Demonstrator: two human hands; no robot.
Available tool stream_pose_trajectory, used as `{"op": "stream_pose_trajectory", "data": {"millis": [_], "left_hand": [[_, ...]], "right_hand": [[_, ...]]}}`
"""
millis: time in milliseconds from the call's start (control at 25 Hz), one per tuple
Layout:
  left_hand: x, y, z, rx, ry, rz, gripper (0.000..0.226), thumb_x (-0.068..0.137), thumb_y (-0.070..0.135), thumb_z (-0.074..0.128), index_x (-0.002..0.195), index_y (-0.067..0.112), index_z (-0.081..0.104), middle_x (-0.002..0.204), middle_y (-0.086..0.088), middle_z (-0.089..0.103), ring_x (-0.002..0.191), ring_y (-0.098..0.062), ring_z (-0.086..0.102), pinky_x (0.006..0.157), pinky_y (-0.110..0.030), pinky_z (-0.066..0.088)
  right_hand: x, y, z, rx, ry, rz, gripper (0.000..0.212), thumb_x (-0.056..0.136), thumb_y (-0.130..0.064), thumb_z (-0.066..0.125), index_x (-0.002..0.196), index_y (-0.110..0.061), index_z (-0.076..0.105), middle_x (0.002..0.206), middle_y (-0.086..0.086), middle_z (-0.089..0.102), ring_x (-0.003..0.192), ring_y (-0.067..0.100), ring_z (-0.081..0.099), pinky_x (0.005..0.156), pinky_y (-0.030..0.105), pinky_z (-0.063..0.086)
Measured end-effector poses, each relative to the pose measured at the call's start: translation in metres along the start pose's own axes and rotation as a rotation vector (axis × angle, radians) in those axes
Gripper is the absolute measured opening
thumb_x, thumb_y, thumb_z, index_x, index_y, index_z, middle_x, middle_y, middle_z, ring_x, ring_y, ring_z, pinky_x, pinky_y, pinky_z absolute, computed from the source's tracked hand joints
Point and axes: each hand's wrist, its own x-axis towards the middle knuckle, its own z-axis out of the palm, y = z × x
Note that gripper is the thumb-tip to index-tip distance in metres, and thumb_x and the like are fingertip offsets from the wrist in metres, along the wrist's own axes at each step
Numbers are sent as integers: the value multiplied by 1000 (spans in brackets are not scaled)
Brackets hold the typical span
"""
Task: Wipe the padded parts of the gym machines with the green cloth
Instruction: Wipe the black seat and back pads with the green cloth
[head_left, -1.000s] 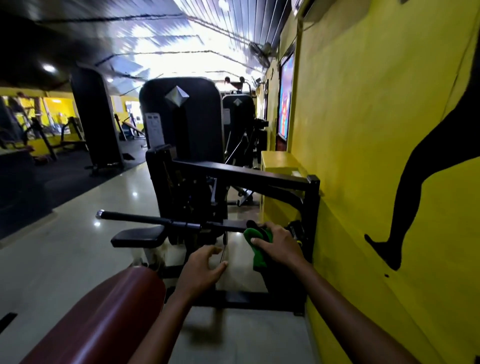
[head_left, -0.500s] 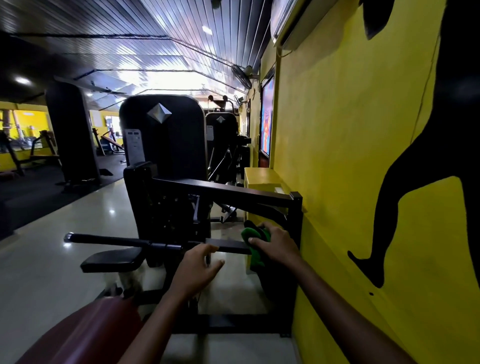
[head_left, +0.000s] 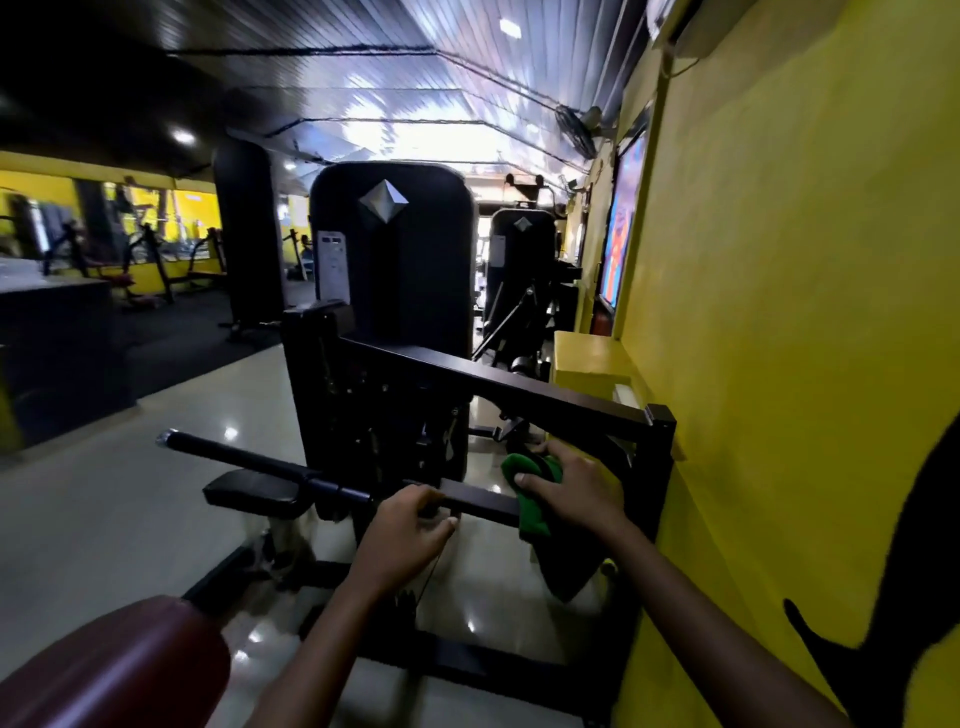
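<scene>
Two bare hands reach forward over a black gym machine (head_left: 395, 322) in the single head view. The left hand (head_left: 408, 530) is on the machine's low horizontal bar (head_left: 480, 501), its fingers curled over the top edge of the bar and the thumb pointing toward the right. The right hand (head_left: 571, 486) is just beside it, farther along the same bar near the upright post (head_left: 660, 467) — it presses the green cloth (head_left: 532, 512) against the bar end, with the thumb lying on top of the cloth and the other fingers bent round its far side. The cloth is bunched under the palm, and a fold of it hangs down in front of the bar.

To the left of the left hand, a round black handle (head_left: 244, 457) sticks out sideways from the machine, and a small black pad (head_left: 249, 493) sits just below it. A second, higher beam (head_left: 498, 389) slopes from the machine's tall black cover to the post. In the near lower-left corner lies a dark red padded roll (head_left: 130, 670), blurred and well apart from both hands. A yellow wall (head_left: 779, 312) runs along the right side, touching close to the post, with a black painted figure (head_left: 893, 587) on it. The pale glossy floor (head_left: 104, 519) shows light spots, and more machines stand farther back.
</scene>
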Motion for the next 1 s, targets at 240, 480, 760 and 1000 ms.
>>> {"op": "stream_pose_trajectory", "data": {"millis": [240, 480, 760, 1000], "left_hand": [[27, -5, 17, 79, 83, -125, 32, 87, 25, 68, 116, 14, 63, 106, 7, 58, 95, -1, 52, 69, 0, 36], [39, -26, 7, 132, 100, -228, 39, 86, 30, 68, 121, 14, 61, 115, 2, 62, 103, -7, 57, 80, -18, 44], [44, -58, -2, 180, 129, -306, 38, 86, 27, 69, 120, 12, 62, 116, -2, 62, 104, -11, 58, 82, -20, 45], [80, -99, 10, 198, 252, -418, 36, 86, 25, 68, 120, 12, 62, 111, 0, 62, 92, -8, 57, 77, -18, 45]], "right_hand": [[69, 20, 11, 82, -104, -93, 41, 81, -44, 68, 115, -24, 57, 114, 7, 60, 103, 24, 56, 79, 30, 45], [95, 3, 34, 122, -189, -167, 40, 84, -44, 66, 117, -23, 56, 107, 5, 58, 96, 20, 53, 76, 29, 43], [137, -18, 68, 190, -238, -232, 36, 83, -45, 66, 113, -25, 57, 100, -1, 56, 93, 18, 53, 76, 30, 43], [206, -22, 116, 227, -377, -339, 32, 82, -45, 67, 107, -27, 58, 102, 0, 63, 96, 21, 59, 84, 39, 50]]}}
